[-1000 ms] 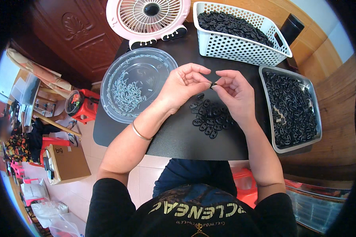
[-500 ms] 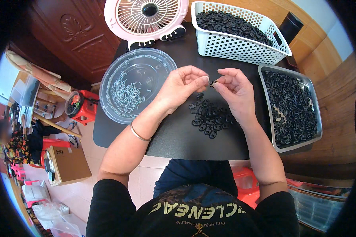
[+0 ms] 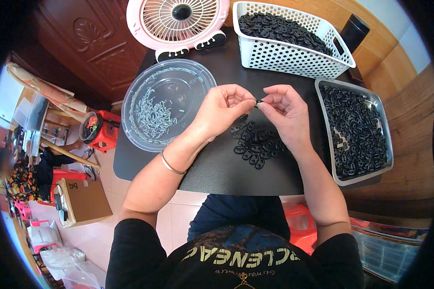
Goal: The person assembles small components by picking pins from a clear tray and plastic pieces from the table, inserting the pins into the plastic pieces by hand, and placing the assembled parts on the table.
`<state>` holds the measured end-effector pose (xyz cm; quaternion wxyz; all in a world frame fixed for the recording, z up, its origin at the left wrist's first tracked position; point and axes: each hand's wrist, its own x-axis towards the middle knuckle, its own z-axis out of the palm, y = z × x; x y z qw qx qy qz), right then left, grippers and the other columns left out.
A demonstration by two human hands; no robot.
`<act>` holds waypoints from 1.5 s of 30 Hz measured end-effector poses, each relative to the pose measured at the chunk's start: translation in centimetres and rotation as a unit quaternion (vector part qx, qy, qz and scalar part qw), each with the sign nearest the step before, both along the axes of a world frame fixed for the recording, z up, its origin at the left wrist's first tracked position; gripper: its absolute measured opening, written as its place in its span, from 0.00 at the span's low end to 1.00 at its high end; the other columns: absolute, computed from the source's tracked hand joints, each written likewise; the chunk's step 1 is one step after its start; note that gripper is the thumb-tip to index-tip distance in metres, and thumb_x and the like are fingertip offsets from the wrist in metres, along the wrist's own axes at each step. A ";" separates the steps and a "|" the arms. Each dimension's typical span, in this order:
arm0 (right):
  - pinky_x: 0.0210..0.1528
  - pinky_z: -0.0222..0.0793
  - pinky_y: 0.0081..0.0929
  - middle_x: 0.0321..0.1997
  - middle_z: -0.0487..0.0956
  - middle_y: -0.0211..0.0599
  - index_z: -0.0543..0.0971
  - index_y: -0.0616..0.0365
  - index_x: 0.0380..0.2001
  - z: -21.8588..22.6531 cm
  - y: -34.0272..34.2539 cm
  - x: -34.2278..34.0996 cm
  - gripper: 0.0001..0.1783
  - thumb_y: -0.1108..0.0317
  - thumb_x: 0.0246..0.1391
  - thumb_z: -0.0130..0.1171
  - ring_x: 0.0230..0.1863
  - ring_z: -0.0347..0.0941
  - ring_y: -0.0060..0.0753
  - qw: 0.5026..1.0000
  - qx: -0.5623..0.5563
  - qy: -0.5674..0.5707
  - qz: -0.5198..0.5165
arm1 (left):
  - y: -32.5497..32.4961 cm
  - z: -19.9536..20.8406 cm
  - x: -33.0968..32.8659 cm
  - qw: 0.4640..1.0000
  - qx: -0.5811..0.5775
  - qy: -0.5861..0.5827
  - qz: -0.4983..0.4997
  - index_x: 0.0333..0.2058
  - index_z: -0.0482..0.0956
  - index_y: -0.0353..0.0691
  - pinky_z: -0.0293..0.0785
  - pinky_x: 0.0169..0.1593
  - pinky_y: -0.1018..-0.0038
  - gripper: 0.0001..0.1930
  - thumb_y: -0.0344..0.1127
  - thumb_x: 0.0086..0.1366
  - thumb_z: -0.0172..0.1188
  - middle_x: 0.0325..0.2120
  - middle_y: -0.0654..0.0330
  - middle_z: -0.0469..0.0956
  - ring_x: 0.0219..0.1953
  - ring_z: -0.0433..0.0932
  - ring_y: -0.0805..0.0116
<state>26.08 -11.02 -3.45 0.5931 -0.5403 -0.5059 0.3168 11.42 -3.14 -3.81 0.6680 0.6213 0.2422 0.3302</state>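
My right hand (image 3: pixel 287 113) pinches a small black oval piece (image 3: pixel 259 102) between thumb and fingertips above the table. The thumb and forefinger of my left hand (image 3: pixel 226 108) are closed at the left end of that piece; whatever they hold is too small to make out. Below my hands lies a loose pile of black two-holed oval pieces (image 3: pixel 259 144). To the left, a round clear plastic tray (image 3: pixel 192 77) holds many short silvery screws or pins (image 3: pixel 152 115), partly behind my left forearm.
A metal tray (image 3: pixel 331 144) full of similar black pieces stands at the right. Behind it are a white perforated basket (image 3: pixel 284 62), heaped with black pieces, and a black cylinder (image 3: pixel 355 32). A pink fan (image 3: pixel 182 12) stands at the back. Another person (image 3: pixel 26 176) sits far left.
My left hand has shifted slightly right and down, bringing its fingertips against the black piece. The right hand has moved slightly left. Everything on the table stays in place.
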 end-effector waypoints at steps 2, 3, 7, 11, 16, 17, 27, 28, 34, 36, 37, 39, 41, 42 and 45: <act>0.35 0.68 0.13 0.29 0.76 0.32 0.71 0.61 0.37 0.0 0.0 0.1 0.14 0.79 0.44 0.58 0.31 0.71 0.16 1.000 -0.003 0.006 0.000 | -0.1 0.0 0.0 1.000 0.004 0.008 0.007 0.29 0.75 0.32 0.69 0.31 0.85 0.04 0.26 0.55 0.57 0.23 0.64 0.75 0.26 0.72 0.82; 0.35 0.68 0.13 0.29 0.76 0.32 0.71 0.61 0.37 -0.1 0.1 0.1 0.14 0.79 0.44 0.58 0.31 0.71 0.16 1.000 -0.007 0.014 0.005 | -0.2 0.1 0.0 1.000 0.009 0.015 0.014 0.29 0.75 0.32 0.70 0.32 0.85 0.04 0.26 0.54 0.58 0.24 0.64 0.76 0.26 0.72 0.82; 0.36 0.68 0.13 0.30 0.76 0.31 0.73 0.62 0.35 -0.2 0.2 0.1 0.10 0.78 0.45 0.57 0.32 0.72 0.17 1.000 -0.012 0.011 0.006 | 0.2 0.8 -0.2 1.000 -0.009 0.008 -0.005 0.29 0.75 0.32 0.70 0.32 0.84 0.05 0.27 0.54 0.58 0.24 0.63 0.76 0.27 0.73 0.81; 0.36 0.69 0.14 0.30 0.76 0.32 0.73 0.63 0.34 -0.6 0.4 0.4 0.08 0.78 0.47 0.55 0.33 0.73 0.19 0.999 -0.016 0.017 0.025 | 0.9 0.8 -0.6 1.000 -0.006 0.017 -0.003 0.32 0.74 0.34 0.69 0.31 0.83 0.06 0.28 0.55 0.57 0.25 0.63 0.75 0.26 0.72 0.80; 0.37 0.69 0.16 0.29 0.77 0.32 0.74 0.65 0.32 -0.5 0.5 0.7 0.06 0.77 0.48 0.53 0.35 0.74 0.21 0.998 0.019 0.064 0.008 | 0.6 0.6 -0.7 0.947 0.257 0.191 0.019 0.29 0.74 0.34 0.68 0.27 0.80 0.08 0.30 0.51 0.61 0.22 0.62 0.73 0.24 0.71 0.77; 0.37 0.69 0.16 0.29 0.77 0.32 0.74 0.65 0.32 -0.6 0.6 0.8 0.06 0.77 0.48 0.53 0.35 0.74 0.21 0.998 0.019 0.065 0.008 | 0.5 0.4 -0.8 0.919 0.332 0.214 0.007 0.29 0.74 0.34 0.68 0.27 0.78 0.09 0.30 0.49 0.62 0.22 0.60 0.72 0.23 0.71 0.74; 0.33 0.64 0.11 0.28 0.75 0.27 0.76 0.62 0.31 -1.3 0.7 1.6 0.06 0.76 0.45 0.58 0.29 0.69 0.14 0.997 -0.007 0.066 0.026 | 0.9 -0.4 -0.7 0.935 0.290 0.202 -0.037 0.32 0.74 0.32 0.71 0.30 0.78 0.08 0.25 0.51 0.58 0.23 0.61 0.72 0.25 0.74 0.73; 0.34 0.64 0.11 0.28 0.74 0.27 0.76 0.61 0.32 -1.2 0.6 1.6 0.07 0.76 0.45 0.58 0.29 0.69 0.14 0.996 -0.013 0.083 0.026 | 1.1 -0.5 -0.7 0.975 0.153 0.149 -0.056 0.34 0.74 0.32 0.72 0.32 0.80 0.08 0.25 0.53 0.56 0.25 0.63 0.73 0.28 0.75 0.75; 0.38 0.65 0.14 0.34 0.72 0.31 0.74 0.60 0.39 -1.0 0.6 1.4 0.14 0.77 0.46 0.56 0.34 0.71 0.18 0.996 -0.020 0.042 0.076 | 1.1 0.3 -1.0 0.992 -0.087 -0.027 -0.084 0.39 0.72 0.34 0.74 0.41 0.80 0.10 0.23 0.57 0.53 0.31 0.64 0.73 0.32 0.75 0.75; 0.39 0.66 0.15 0.34 0.73 0.31 0.75 0.60 0.38 -0.7 0.4 1.3 0.13 0.77 0.46 0.56 0.34 0.71 0.18 0.995 -0.034 0.068 0.072 | 1.3 0.1 -0.9 0.991 -0.096 -0.040 -0.084 0.39 0.72 0.34 0.74 0.42 0.80 0.10 0.23 0.57 0.53 0.31 0.63 0.73 0.33 0.75 0.75; 0.39 0.66 0.15 0.33 0.74 0.30 0.75 0.60 0.38 -0.5 0.3 1.2 0.12 0.77 0.47 0.55 0.34 0.71 0.19 0.992 -0.047 0.094 0.070 | 1.4 -0.1 -0.9 0.990 -0.105 -0.053 -0.083 0.39 0.72 0.34 0.74 0.43 0.79 0.10 0.22 0.57 0.53 0.32 0.63 0.73 0.33 0.75 0.75; 0.39 0.66 0.15 0.33 0.75 0.30 0.76 0.60 0.37 -0.2 0.3 1.1 0.11 0.77 0.47 0.55 0.34 0.71 0.18 0.993 -0.040 0.094 0.065 | 1.4 -0.1 -0.9 0.989 -0.107 -0.061 -0.082 0.40 0.71 0.34 0.74 0.44 0.78 0.11 0.22 0.57 0.53 0.32 0.62 0.73 0.34 0.76 0.74; 0.38 0.65 0.14 0.32 0.75 0.30 0.76 0.61 0.36 0.0 0.2 1.0 0.10 0.77 0.47 0.55 0.34 0.71 0.18 0.993 -0.034 0.095 0.059 | 1.3 0.0 -0.8 0.988 -0.110 -0.070 -0.081 0.40 0.71 0.33 0.74 0.44 0.78 0.11 0.22 0.57 0.53 0.32 0.61 0.74 0.34 0.76 0.74; 0.37 0.65 0.14 0.31 0.76 0.31 0.76 0.61 0.35 0.0 0.2 1.0 0.09 0.77 0.47 0.55 0.34 0.71 0.17 0.995 -0.028 0.087 0.045 | 1.2 0.0 -0.7 0.987 -0.122 -0.075 -0.077 0.40 0.71 0.34 0.74 0.44 0.77 0.11 0.22 0.56 0.53 0.32 0.61 0.74 0.35 0.76 0.74; 0.36 0.65 0.13 0.29 0.77 0.31 0.76 0.61 0.34 -0.1 0.2 0.8 0.08 0.77 0.47 0.56 0.32 0.71 0.17 0.996 -0.016 0.088 0.032 | 1.1 -0.1 -0.6 0.985 -0.136 -0.080 -0.068 0.41 0.70 0.34 0.74 0.45 0.77 0.12 0.23 0.56 0.54 0.32 0.60 0.75 0.36 0.76 0.72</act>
